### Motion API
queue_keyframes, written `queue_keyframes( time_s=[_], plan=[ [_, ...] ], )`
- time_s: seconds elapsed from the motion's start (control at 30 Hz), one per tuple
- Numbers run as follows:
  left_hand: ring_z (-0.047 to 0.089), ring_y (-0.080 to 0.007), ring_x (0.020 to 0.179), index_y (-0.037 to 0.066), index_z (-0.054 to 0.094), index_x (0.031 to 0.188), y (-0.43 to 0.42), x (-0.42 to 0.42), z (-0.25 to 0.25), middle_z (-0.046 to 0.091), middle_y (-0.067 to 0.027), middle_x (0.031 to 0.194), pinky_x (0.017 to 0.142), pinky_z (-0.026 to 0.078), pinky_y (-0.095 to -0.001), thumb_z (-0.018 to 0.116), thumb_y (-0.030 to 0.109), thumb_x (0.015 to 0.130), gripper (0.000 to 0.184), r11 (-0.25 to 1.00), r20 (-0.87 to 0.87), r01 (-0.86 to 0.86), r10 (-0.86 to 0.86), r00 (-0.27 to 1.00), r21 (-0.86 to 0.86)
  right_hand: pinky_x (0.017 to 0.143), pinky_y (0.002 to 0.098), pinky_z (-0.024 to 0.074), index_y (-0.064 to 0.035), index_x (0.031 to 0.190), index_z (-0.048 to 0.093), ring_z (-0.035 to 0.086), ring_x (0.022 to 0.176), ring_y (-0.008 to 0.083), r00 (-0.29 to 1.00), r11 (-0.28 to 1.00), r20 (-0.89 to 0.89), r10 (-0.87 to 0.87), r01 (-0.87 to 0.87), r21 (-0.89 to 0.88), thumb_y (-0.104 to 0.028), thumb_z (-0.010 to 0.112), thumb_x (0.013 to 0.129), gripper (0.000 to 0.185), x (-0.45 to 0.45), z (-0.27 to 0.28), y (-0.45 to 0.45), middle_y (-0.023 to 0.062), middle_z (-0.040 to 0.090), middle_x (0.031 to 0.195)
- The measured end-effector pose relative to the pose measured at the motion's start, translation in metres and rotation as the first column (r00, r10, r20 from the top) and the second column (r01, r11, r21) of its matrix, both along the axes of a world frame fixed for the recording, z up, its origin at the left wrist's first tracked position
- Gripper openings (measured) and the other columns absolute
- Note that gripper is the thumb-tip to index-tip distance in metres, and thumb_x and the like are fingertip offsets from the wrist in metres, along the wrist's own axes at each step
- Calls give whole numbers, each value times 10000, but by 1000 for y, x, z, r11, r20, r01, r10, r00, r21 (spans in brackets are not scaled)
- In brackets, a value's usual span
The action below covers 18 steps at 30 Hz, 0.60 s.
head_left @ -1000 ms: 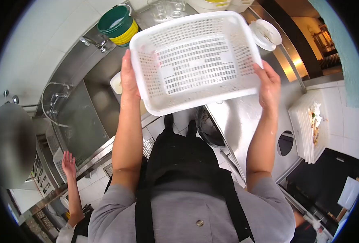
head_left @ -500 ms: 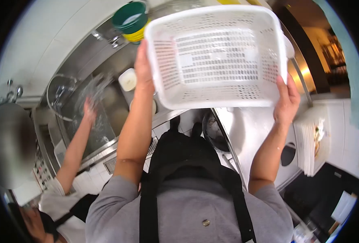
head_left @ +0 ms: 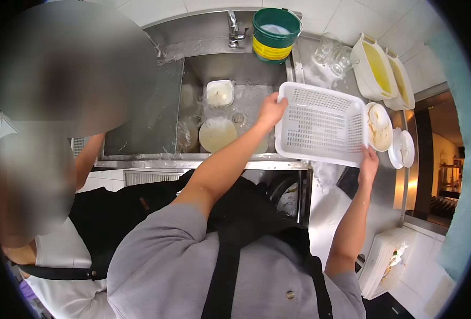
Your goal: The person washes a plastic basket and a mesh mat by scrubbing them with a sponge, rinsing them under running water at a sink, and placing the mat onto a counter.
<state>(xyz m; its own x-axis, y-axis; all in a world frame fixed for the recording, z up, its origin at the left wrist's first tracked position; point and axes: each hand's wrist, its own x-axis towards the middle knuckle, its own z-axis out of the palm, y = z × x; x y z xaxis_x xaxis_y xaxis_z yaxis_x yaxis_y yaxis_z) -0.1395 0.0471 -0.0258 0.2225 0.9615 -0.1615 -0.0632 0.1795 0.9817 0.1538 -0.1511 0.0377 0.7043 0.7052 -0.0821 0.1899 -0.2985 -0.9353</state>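
Observation:
Both my hands hold a white perforated plastic basket (head_left: 320, 125), tilted so that its inside faces me. My left hand (head_left: 272, 110) is closed on its left rim, and my right hand (head_left: 369, 164) grips the lower right corner. Nothing shows inside the basket. It hangs over the right end of the steel sink (head_left: 235, 66) and the counter beside it. In the sink's right basin sit a square white container (head_left: 220, 93) and a round pale dish (head_left: 218, 135).
A green and yellow bucket (head_left: 273, 40) stands behind the sink near the tap (head_left: 234, 29). Glass mugs (head_left: 334, 56), long white tubs (head_left: 374, 69) and stacked dishes (head_left: 380, 133) line the right counter. A co-worker's arm (head_left: 89, 159) is at the left; a plate stack (head_left: 379, 260) stands lower right.
The basket has gone lower and farther from my head, still in both hands. My view has swung, bringing the sink's right basin toward the middle. The co-worker's hand has left the water.

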Motion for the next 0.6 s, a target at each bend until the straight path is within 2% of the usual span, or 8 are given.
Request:
queue_keyframes(
  time_s=[0.03,0.1,0.17,0.27,0.33,0.4,0.53,0.6],
  plan=[
    [663,-208,799,-4,671,1048,-3,-6,4,705,-108,909,712,514,-363,596,228,906,282,999,-64,6,-8,998,-31,873,299,459,58,1099,670,625,921,157,1000,1000,13,6,-6,3,-146,617,929,271,7,-3,5,96,706,1015],
    [682,-253,796,-3,672,1005,-2,-21,10,709,-156,892,701,515,-382,622,233,862,281,997,-125,-43,35,992,-58,850,343,475,57,1068,678,657,911,228,873,969,480,89,36,-246,-173,609,911,287,22,-12,36,158,718,990],
    [686,-291,816,10,673,997,-2,-26,5,702,-162,879,730,523,-395,645,233,833,278,1000,-278,-23,18,960,-12,837,362,495,32,1029,692,685,914,285,822,973,555,128,2,-229,-223,579,921,299,12,11,84,188,718,938],
    [674,-330,841,33,675,997,-5,-24,0,693,-164,875,756,524,-414,656,262,821,289,999,-300,-37,42,953,23,840,331,497,28,1111,666,679,917,235,815,947,504,284,-319,-18,-271,602,933,354,-46,61,188,176,714,990],
    [670,-336,848,37,675,1001,-5,-27,2,692,-162,878,763,523,-418,656,276,823,299,998,-270,-48,54,961,29,849,321,496,11,1125,671,676,927,204,674,872,601,430,-484,-81,-291,612,930,364,-111,107,251,156,718,995],
    [673,-260,847,55,667,1103,-4,-33,3,707,-123,947,755,512,-380,644,281,861,332,996,-256,77,-63,965,45,840,314,499,-7,1117,683,673,913,187,559,774,599,574,-610,-172,-298,622,923,355,-142,119,321,141,722,982],
    [669,-266,876,56,653,1143,1,-60,18,703,-133,966,788,509,-372,643,287,862,364,979,-276,206,-197,941,5,807,320,503,-16,1059,702,672,888,191,492,658,477,728,-697,-286,-294,635,909,323,-157,91,447,131,720,940],
    [669,-274,868,60,639,1189,3,-68,19,704,-138,983,788,515,-368,641,282,865,393,941,-309,338,-326,894,-16,731,349,512,10,968,704,674,795,203,448,628,447,774,-633,-452,-326,659,879,351,-159,71,485,145,706,835]
  ],
)
